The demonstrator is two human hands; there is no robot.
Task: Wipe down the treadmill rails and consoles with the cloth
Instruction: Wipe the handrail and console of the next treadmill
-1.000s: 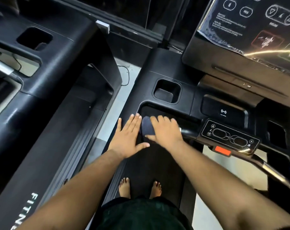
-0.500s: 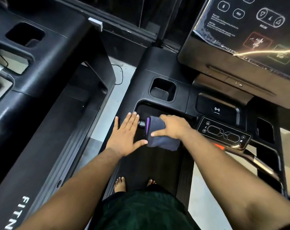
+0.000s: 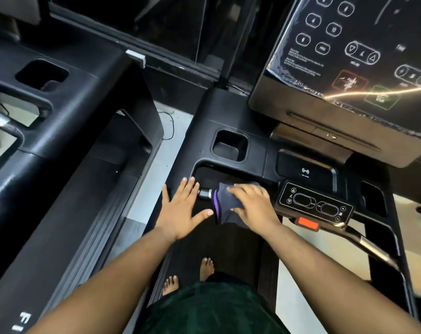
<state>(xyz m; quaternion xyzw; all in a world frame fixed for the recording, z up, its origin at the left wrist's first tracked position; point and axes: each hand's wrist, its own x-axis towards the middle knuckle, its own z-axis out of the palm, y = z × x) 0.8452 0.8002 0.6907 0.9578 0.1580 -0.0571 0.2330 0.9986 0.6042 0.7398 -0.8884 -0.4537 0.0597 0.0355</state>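
Note:
I stand barefoot on a black treadmill. A dark cloth with a purple edge [image 3: 222, 206] is draped over the front handlebar [image 3: 204, 192], and my right hand [image 3: 253, 204] grips it there, fingers curled over the bar. My left hand [image 3: 183, 208] lies flat with spread fingers on the left side rail [image 3: 178, 165], just left of the bar's bare end. The handlebar's control pad [image 3: 315, 204] with its red tab [image 3: 307, 223] sits right of my right hand. The large console screen [image 3: 354, 56] rises at upper right.
A cup holder [image 3: 230, 145] and a phone pad [image 3: 306, 171] lie behind the handlebar. A second treadmill [image 3: 60, 131] stands close on the left across a narrow floor gap [image 3: 154, 169] with a cable. The right handrail [image 3: 373, 249] runs down past my right arm.
My right hand has slid the cloth rightward along the handlebar, baring the bar's left end. My left hand has stayed flat on the left rail.

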